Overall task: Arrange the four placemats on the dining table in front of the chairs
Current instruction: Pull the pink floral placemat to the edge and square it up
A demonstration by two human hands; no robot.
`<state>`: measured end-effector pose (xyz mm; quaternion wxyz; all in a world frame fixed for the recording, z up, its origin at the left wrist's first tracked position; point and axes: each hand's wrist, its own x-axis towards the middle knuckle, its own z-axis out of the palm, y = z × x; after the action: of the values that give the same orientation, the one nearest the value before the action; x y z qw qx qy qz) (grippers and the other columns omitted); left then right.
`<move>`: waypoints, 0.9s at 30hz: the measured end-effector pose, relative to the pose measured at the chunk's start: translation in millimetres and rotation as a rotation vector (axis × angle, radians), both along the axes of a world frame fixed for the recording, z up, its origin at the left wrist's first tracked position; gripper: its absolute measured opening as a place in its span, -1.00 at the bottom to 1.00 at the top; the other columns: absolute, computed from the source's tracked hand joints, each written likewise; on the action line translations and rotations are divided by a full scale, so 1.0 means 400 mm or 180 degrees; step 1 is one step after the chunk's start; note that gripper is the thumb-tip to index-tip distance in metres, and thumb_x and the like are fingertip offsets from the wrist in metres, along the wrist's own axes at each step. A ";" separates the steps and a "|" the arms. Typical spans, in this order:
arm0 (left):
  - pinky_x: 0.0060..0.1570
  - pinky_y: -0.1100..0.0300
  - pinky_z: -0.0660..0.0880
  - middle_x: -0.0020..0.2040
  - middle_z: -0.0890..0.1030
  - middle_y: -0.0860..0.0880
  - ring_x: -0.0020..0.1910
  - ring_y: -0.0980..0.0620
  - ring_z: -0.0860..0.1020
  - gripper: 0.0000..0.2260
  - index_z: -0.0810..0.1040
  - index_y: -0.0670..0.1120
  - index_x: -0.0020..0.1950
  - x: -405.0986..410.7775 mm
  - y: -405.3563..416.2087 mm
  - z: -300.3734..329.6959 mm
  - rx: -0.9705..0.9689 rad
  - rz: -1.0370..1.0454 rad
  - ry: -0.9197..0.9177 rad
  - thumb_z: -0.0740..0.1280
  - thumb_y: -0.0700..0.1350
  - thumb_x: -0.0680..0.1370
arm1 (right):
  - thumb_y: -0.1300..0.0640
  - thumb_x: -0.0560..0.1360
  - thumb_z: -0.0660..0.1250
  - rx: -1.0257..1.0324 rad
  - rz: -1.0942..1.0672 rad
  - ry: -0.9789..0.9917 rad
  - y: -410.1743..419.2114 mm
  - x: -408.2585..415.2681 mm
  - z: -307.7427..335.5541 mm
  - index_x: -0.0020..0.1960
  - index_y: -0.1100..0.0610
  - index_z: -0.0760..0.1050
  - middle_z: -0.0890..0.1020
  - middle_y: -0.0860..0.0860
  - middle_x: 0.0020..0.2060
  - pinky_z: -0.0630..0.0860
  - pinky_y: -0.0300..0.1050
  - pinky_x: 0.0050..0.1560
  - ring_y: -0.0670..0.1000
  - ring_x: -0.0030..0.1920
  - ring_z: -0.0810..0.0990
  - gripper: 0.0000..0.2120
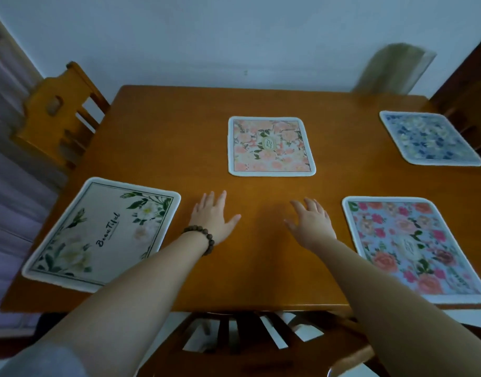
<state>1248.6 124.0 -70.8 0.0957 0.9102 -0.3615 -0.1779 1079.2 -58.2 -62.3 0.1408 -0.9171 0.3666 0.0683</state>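
Wooden chairs (57,110) flank the brown counter (261,268), where four floral placemats (270,146) lie flat and well apart, white-green near left, pink mid-far, blue far right, red-rose near right, while left hand (210,217) and right hand (310,221) reach between them, fingers spread, holding nothing.

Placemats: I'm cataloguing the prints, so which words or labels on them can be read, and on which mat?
"Beautiful": script on the white mat, near left.
Oval label at the middle of the peach mat: too small to read.
Label on the pink-rose mat: blurred, unreadable.
Blue mat: no text visible.
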 end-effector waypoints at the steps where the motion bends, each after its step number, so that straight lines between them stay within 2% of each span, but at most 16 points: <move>1: 0.47 -0.08 0.00 0.57 -0.02 -0.10 0.53 -0.08 -0.07 -0.31 -0.07 0.03 0.56 0.009 -0.010 -0.004 -0.0050 0.0026 0.0021 0.07 0.31 0.54 | -0.17 0.57 0.15 0.0008 -0.0014 -0.0004 -0.009 0.007 -0.004 0.51 -0.03 0.12 0.12 0.12 0.52 0.05 0.16 0.47 0.14 0.52 -0.02 -0.43; 8: 0.46 -0.11 0.03 0.57 -0.01 -0.10 0.53 -0.09 -0.06 -0.26 -0.07 0.03 0.56 0.088 -0.099 -0.050 -0.0271 0.0378 0.0305 0.13 0.33 0.52 | -0.17 0.55 0.18 0.0133 -0.0370 -0.0086 -0.156 0.066 -0.043 0.50 -0.04 0.14 0.10 0.13 0.52 0.08 0.15 0.45 0.16 0.52 0.00 -0.43; 14: 0.46 -0.11 0.00 0.56 -0.06 -0.17 0.53 -0.14 -0.09 -0.24 -0.09 0.04 0.55 0.211 -0.267 -0.117 -0.0087 0.0469 0.0148 0.13 0.35 0.50 | -0.20 0.53 0.21 0.0199 -0.0496 -0.0121 -0.325 0.171 -0.117 0.51 -0.06 0.08 0.06 0.17 0.52 0.11 0.18 0.44 0.20 0.51 -0.02 -0.37; 18: 0.45 -0.13 -0.06 0.56 -0.13 -0.19 0.52 -0.18 -0.14 -0.13 -0.15 0.09 0.55 0.257 -0.356 -0.175 0.0101 0.0354 0.0020 0.14 0.45 0.41 | -0.26 0.50 0.20 0.0334 -0.0590 -0.0156 -0.408 0.225 -0.177 0.52 -0.07 0.04 0.01 0.18 0.53 0.12 0.21 0.44 0.23 0.51 -0.04 -0.31; 22: 0.43 -0.16 -0.10 0.55 -0.16 -0.19 0.51 -0.21 -0.17 0.03 -0.25 0.11 0.53 0.289 -0.393 -0.214 0.0295 0.0263 -0.0026 0.15 0.56 0.27 | -0.28 0.49 0.21 0.0481 -0.0684 -0.0322 -0.459 0.264 -0.215 0.54 -0.08 0.00 -0.03 0.17 0.54 0.04 0.19 0.46 0.20 0.52 -0.11 -0.26; 27: 0.42 -0.21 -0.17 0.55 -0.14 -0.20 0.51 -0.18 -0.21 0.05 -0.21 0.10 0.53 0.287 -0.413 -0.243 0.0210 0.0210 -0.0037 0.25 0.51 0.27 | -0.30 0.47 0.22 0.0588 -0.0729 -0.0356 -0.474 0.280 -0.235 0.52 -0.06 0.04 -0.03 0.18 0.54 -0.06 0.16 0.49 0.20 0.52 -0.14 -0.26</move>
<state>1363.3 -41.2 -167.9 0.0693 0.9253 -0.3259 -0.1812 1191.4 -247.8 -156.5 0.2516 -0.8549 0.4525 0.0340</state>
